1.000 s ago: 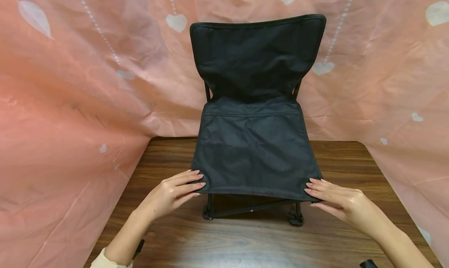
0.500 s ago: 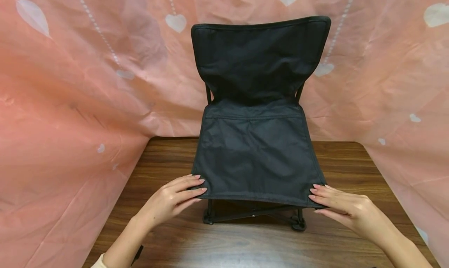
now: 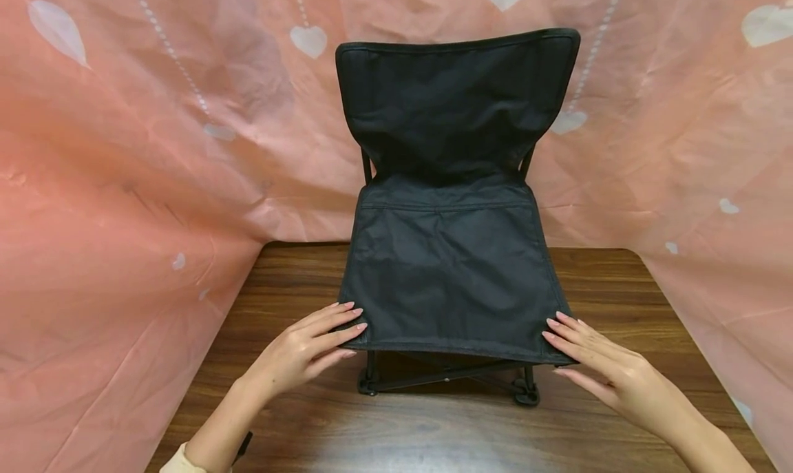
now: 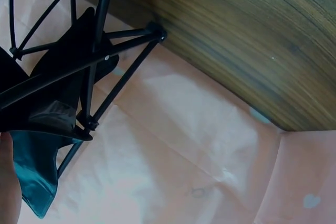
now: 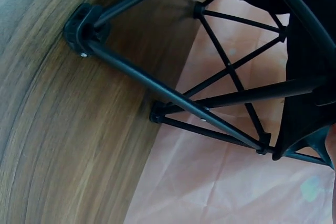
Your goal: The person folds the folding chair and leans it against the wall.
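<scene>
At the lower left edge of the head view, a cream cloth sleeve (image 3: 184, 460) covers part of the left forearm, with a small black strap-like piece (image 3: 244, 445) beside that arm. Nearest the middle, the bare left hand (image 3: 303, 345) lays nearly straight, slightly spread fingers on the front left corner of the seat; its thumb lies lower, by the front edge. The bare right hand (image 3: 613, 370), lower right, rests its extended fingertips on the front right corner, thumb apart from them and below the edge. Neither hand is curled round the cloth.

Under the seat's front edge, in the lower centre, two black plastic feet (image 3: 526, 392) stand on a brown wood-grain tabletop (image 3: 434, 432), joined to thin black crossed tubes (image 3: 446, 375). The low black fabric chair (image 3: 446, 273) stands upright in the centre of the frame, its seat spread flat with faint creases, its wide backrest (image 3: 458, 101) rising into the upper centre. The right wrist view shows one black foot (image 5: 86, 27) at upper left.

Farthest off, a wrinkled peach-pink cloth (image 3: 124, 204) with white hearts (image 3: 308, 40) and dotted lines hangs around the back and sides.
</scene>
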Demonstrator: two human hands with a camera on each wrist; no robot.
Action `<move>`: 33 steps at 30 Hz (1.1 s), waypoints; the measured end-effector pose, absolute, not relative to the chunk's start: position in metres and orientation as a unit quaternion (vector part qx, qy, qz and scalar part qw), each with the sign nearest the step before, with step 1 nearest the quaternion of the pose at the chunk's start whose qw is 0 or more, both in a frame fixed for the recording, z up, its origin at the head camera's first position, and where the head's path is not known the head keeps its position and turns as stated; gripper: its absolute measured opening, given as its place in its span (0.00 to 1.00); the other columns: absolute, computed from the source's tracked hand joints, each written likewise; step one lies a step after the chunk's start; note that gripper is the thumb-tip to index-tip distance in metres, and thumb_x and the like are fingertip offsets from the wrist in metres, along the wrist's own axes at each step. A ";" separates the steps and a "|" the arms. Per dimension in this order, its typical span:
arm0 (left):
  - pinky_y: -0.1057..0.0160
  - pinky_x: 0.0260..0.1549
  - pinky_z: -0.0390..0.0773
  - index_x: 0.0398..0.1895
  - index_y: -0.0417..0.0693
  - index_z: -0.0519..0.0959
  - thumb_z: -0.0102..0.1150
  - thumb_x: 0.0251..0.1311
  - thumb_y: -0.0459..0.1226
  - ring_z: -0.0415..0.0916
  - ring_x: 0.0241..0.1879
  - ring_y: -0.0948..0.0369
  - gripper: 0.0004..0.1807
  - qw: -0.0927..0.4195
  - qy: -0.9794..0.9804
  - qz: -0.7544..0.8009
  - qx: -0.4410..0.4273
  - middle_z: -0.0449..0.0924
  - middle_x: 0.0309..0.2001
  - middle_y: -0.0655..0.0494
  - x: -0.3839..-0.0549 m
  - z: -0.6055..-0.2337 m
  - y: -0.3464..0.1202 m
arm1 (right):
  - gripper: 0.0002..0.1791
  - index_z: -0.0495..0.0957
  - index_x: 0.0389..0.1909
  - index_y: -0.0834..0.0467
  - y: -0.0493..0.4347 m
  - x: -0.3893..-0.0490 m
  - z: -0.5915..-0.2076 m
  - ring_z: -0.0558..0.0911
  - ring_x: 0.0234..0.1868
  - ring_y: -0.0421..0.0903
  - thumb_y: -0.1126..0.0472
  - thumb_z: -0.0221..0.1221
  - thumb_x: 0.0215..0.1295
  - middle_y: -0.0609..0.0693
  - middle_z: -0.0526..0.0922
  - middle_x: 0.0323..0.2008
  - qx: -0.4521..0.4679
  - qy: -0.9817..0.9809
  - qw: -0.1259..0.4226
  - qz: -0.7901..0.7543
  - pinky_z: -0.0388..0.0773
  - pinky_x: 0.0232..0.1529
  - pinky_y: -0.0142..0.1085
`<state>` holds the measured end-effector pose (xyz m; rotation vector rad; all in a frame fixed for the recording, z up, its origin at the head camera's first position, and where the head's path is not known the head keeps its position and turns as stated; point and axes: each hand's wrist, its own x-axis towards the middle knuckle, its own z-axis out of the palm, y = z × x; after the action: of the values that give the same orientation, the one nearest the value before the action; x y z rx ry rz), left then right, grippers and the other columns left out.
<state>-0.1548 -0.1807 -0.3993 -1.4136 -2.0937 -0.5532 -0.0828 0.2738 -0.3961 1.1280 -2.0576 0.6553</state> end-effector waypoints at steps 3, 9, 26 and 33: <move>0.63 0.66 0.69 0.57 0.51 0.80 0.55 0.68 0.46 0.75 0.60 0.50 0.18 0.265 -0.779 -0.210 -0.528 0.80 0.58 0.49 -0.156 -0.400 -0.183 | 0.25 0.82 0.47 0.70 0.273 -0.085 -0.395 0.72 0.68 0.42 0.50 0.54 0.70 0.59 0.83 0.54 0.440 -0.788 0.346 0.256 0.64 0.67 0.24; 0.61 0.67 0.67 0.56 0.49 0.81 0.59 0.65 0.42 0.75 0.61 0.49 0.17 0.233 -0.770 -0.239 -0.543 0.80 0.57 0.46 -0.159 -0.398 -0.186 | 0.24 0.83 0.44 0.69 0.272 -0.087 -0.391 0.73 0.66 0.39 0.50 0.55 0.69 0.58 0.84 0.51 0.447 -0.780 0.350 0.264 0.66 0.65 0.22; 0.67 0.66 0.67 0.55 0.49 0.81 0.64 0.59 0.34 0.76 0.60 0.48 0.19 0.213 -0.765 -0.266 -0.547 0.80 0.57 0.44 -0.161 -0.401 -0.191 | 0.22 0.85 0.43 0.66 0.272 -0.088 -0.386 0.76 0.63 0.35 0.50 0.56 0.67 0.59 0.86 0.46 0.460 -0.762 0.376 0.258 0.69 0.60 0.18; 0.66 0.65 0.68 0.56 0.49 0.81 0.66 0.56 0.32 0.76 0.59 0.47 0.22 0.213 -0.763 -0.258 -0.552 0.80 0.57 0.43 -0.161 -0.399 -0.191 | 0.23 0.84 0.45 0.66 0.272 -0.086 -0.387 0.75 0.63 0.35 0.50 0.55 0.69 0.59 0.86 0.46 0.458 -0.766 0.383 0.237 0.68 0.60 0.18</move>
<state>-0.1607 -0.1913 -0.3992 -1.5337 -2.1192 -0.7166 -0.0864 0.2716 -0.3869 1.1670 -1.9538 0.6039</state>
